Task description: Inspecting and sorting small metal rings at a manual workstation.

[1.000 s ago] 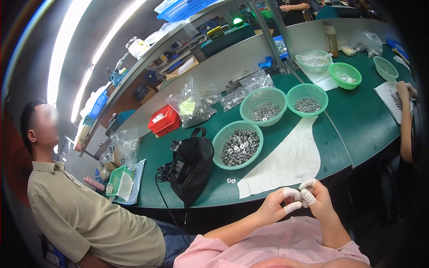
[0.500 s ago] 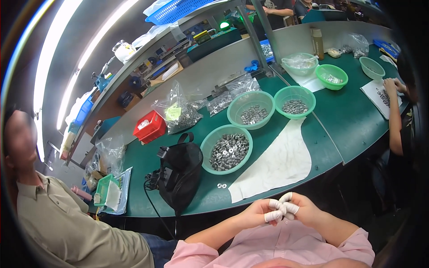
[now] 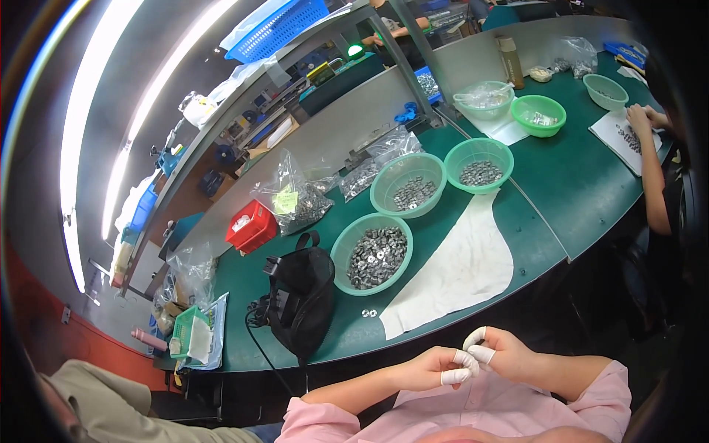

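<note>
My left hand [image 3: 434, 369] and my right hand [image 3: 505, 353] meet in front of my pink shirt, just off the table's near edge. White finger cots [image 3: 456, 375] cover several fingertips. The fingers of both hands are curled, with the tips close together or touching. Whatever may be between them is too small or hidden to make out. Beyond my hands a white cloth [image 3: 465, 273] lies on the green table [image 3: 546, 177]. Two small metal rings [image 3: 369, 314] lie beside its near corner. A green bowl [image 3: 336, 269] of metal rings stands behind them.
Two more bowls of small metal parts, one pale green [image 3: 380, 184] and one brighter green [image 3: 509, 151], stand farther back. A black mesh bag [image 3: 306, 310] with a cable sits at left. A red bin [image 3: 251, 227] and plastic bags lie behind. Co-workers sit on both sides.
My hands have drawn slightly apart, from interlaced fingers to fingertips meeting. The person on the left has shifted mostly out of view. The view has tilted a little.
</note>
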